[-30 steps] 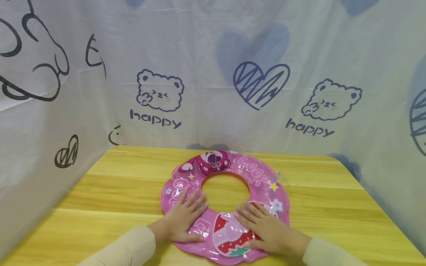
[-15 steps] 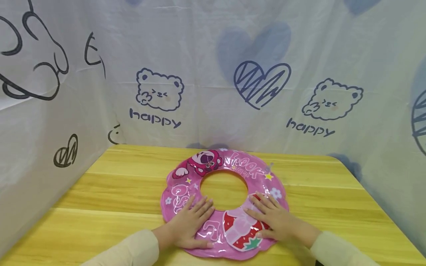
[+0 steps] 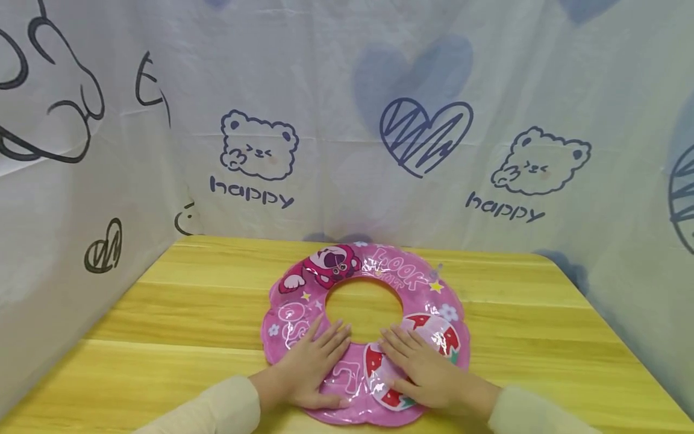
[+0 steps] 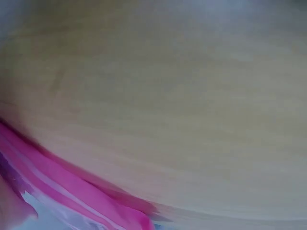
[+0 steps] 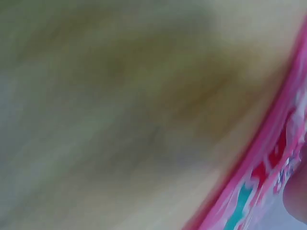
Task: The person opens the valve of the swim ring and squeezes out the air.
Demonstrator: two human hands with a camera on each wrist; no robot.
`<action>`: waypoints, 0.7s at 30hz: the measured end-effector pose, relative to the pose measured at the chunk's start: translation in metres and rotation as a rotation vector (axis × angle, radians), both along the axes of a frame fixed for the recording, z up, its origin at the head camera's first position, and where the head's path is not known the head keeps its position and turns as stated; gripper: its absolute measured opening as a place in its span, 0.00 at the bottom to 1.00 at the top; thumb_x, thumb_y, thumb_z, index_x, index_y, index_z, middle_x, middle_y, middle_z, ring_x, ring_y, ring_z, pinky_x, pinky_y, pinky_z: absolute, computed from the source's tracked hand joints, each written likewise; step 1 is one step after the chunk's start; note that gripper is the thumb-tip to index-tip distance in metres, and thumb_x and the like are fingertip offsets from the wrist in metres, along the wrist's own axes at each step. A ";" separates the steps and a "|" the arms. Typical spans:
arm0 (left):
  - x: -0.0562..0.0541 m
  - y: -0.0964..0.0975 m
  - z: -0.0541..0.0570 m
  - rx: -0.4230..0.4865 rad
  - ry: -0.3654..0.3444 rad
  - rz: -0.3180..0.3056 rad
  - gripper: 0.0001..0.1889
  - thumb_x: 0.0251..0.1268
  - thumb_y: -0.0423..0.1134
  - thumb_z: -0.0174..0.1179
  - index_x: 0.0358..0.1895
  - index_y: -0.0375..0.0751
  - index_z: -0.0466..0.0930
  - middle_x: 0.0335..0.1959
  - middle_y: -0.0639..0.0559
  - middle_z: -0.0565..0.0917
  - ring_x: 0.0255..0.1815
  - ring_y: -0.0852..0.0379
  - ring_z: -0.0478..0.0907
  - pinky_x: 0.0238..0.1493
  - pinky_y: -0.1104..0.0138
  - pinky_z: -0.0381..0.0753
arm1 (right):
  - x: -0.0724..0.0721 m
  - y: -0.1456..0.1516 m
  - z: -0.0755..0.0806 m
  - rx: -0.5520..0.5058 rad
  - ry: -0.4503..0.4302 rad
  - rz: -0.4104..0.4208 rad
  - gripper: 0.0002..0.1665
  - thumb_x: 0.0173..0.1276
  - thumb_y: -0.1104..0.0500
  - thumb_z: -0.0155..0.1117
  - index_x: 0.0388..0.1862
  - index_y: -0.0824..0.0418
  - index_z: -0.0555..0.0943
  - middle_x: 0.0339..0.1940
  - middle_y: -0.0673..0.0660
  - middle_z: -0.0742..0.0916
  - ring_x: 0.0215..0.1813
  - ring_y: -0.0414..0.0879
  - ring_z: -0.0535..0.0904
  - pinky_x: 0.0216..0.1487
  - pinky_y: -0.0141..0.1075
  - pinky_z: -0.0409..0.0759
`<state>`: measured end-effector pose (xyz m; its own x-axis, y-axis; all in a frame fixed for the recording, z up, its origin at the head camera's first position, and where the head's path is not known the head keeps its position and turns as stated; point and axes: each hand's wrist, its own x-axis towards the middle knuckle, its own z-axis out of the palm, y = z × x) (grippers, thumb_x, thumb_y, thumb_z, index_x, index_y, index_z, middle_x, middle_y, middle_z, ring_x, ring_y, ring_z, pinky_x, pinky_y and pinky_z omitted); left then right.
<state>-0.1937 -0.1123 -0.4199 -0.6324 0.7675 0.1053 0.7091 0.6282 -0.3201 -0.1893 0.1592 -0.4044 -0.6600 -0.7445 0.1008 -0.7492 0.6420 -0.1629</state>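
Observation:
A pink inflatable swim ring (image 3: 347, 416) lies flat on the wooden table, printed with a bear, white letters, stars, flowers and strawberries. My left hand (image 3: 311, 371) rests on its near left part, fingers spread and pointing toward the hole. On the near right part, over the strawberry print, lies my right hand (image 3: 428, 367) with its fingers straight. A small clear valve (image 3: 437, 271) sticks up at the ring's far right. In the left wrist view the ring's pink edge (image 4: 81, 187) fills the lower left corner; the right wrist view shows its edge (image 5: 259, 167) beside a fingertip.
The yellow wood-grain table (image 3: 162, 313) reaches back to a white cloth backdrop (image 3: 336, 181) printed with hearts, bears and "happy". More cloth (image 3: 49, 241) hangs along the left side and the right.
The ring has turned somewhat counterclockwise, its bear print shifting left. My right hand moved up and right with it, then back left across the strawberry print. My left hand shifted slightly right.

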 end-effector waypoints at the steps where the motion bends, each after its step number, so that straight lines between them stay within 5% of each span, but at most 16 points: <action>1: 0.000 0.001 0.001 0.001 0.012 -0.002 0.51 0.54 0.78 0.32 0.69 0.40 0.59 0.73 0.44 0.58 0.74 0.46 0.53 0.71 0.47 0.51 | 0.002 -0.004 -0.001 -0.008 -0.010 -0.005 0.38 0.72 0.40 0.42 0.71 0.63 0.59 0.74 0.61 0.61 0.75 0.57 0.51 0.74 0.34 0.33; 4: 0.001 0.004 0.003 0.022 0.003 0.010 0.51 0.54 0.79 0.32 0.69 0.39 0.59 0.72 0.43 0.58 0.74 0.45 0.52 0.71 0.46 0.50 | 0.003 -0.014 -0.006 -0.028 -0.024 -0.015 0.39 0.72 0.40 0.41 0.72 0.63 0.57 0.75 0.60 0.59 0.76 0.55 0.50 0.73 0.39 0.39; 11: 0.006 0.012 -0.001 0.120 -0.084 0.066 0.54 0.51 0.79 0.37 0.70 0.37 0.56 0.73 0.41 0.56 0.74 0.41 0.50 0.71 0.47 0.50 | 0.003 -0.018 -0.022 -0.010 0.041 0.013 0.39 0.73 0.41 0.41 0.72 0.64 0.55 0.75 0.61 0.57 0.76 0.56 0.49 0.70 0.23 0.21; 21: 0.006 0.014 -0.007 0.144 -0.101 0.078 0.53 0.51 0.79 0.39 0.70 0.39 0.57 0.73 0.42 0.57 0.74 0.42 0.51 0.71 0.46 0.52 | 0.004 -0.017 -0.029 0.007 0.095 0.059 0.37 0.74 0.43 0.40 0.72 0.66 0.55 0.74 0.63 0.59 0.75 0.58 0.52 0.70 0.25 0.20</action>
<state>-0.1876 -0.0980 -0.4268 -0.7025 0.6970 0.1436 0.6802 0.7170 -0.1526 -0.1854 0.1426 -0.4337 -0.6026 -0.7827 0.1556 -0.7976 0.5972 -0.0847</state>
